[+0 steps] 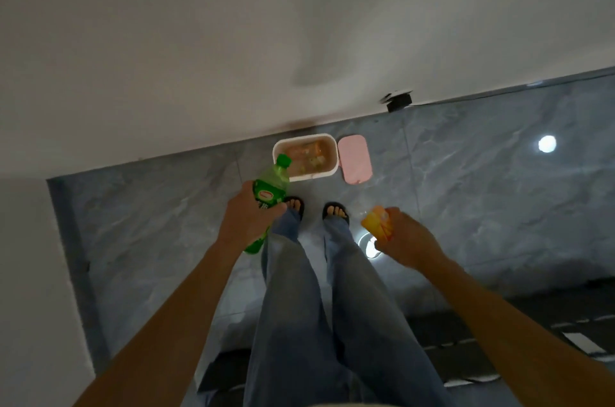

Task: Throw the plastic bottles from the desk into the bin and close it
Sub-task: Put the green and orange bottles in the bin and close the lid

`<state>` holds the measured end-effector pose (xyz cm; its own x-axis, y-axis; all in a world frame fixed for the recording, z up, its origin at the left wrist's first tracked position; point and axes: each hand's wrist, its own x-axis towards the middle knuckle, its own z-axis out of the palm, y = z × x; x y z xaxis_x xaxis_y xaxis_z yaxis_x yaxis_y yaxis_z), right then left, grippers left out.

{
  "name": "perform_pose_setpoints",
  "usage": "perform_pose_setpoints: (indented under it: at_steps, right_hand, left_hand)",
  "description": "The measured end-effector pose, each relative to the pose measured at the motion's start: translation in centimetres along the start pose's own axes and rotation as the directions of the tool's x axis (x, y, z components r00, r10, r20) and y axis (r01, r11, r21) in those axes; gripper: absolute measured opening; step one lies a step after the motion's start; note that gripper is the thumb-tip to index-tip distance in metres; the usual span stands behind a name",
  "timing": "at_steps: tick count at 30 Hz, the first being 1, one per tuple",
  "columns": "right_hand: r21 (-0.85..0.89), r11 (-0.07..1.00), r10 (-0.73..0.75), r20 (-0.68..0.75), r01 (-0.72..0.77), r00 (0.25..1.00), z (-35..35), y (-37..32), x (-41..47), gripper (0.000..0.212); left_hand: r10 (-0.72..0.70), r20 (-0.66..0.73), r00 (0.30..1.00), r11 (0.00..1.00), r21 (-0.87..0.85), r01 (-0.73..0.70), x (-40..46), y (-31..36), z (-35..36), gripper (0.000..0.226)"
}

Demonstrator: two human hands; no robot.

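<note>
Head camera, looking straight down: we see a person standing on a grey marbled floor [482,193] at the foot of a white wall [199,40], both arms stretched forward over the legs in pale blue jeans [299,306]. The left hand [246,217] is wrapped around the middle of a green plastic bottle [271,187], whose green cap tilts up toward the bin and overlaps its near left corner in our view. The right hand [404,240] is closed on a smaller bottle with an orange and yellow label [377,223]; its clear end is blurred, so we can only say it appears to point down and left. The white bin [304,157] sits open against the wall, just beyond the sandalled feet [314,207], with what looks like orange and pale rubbish already inside. Its pink lid [355,158] lies flat on the floor, just to the right of the bin. Bright ceiling lights reflect off the tiles near the right hand and farther right.
</note>
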<state>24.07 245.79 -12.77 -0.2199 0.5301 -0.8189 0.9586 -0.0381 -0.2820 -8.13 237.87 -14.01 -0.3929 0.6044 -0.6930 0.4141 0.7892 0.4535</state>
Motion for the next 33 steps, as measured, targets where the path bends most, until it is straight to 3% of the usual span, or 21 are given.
perform_pose_setpoints:
  at_steps: [7,12,17,20,25,33]
  right_hand:
    - [-0.124,0.966,-0.24,-0.108,0.227,0.965,0.9,-3.7,13.8,0.056]
    - [-0.316,0.877,-0.405,-0.085,0.361,0.91,6.4,-5.3,26.7,0.077]
    - [-0.436,0.747,-0.581,-0.058,0.502,0.812,12.5,-6.4,37.8,0.079]
    - [-0.484,0.723,-0.585,-0.051,0.493,0.809,15.1,-7.0,43.0,0.075]
    - [-0.566,0.69,-0.557,-0.018,0.451,0.83,19.0,-6.2,48.1,0.063]
    - [-0.488,0.724,-0.559,0.0,0.488,0.829,20.6,-3.3,50.1,0.051]
  left_hand:
    - [-0.02,-0.061,0.998,0.99,-0.141,0.012,7.8,-3.4,5.2,0.056]
    - [0.038,-0.158,0.987,0.973,-0.218,-0.073,16.7,-7.0,9.7,0.057]
    - [0.132,-0.266,0.955,0.948,-0.248,-0.2,24.0,-9.7,13.6,0.06]
    - [0.188,-0.299,0.936,0.922,-0.275,-0.273,27.7,-10.6,15.7,0.052]
    - [0.309,-0.313,0.898,0.899,-0.211,-0.383,31.6,-11.0,18.5,0.065]
    - [0.395,-0.277,0.876,0.884,-0.143,-0.444,34.7,-11.0,21.9,0.07]
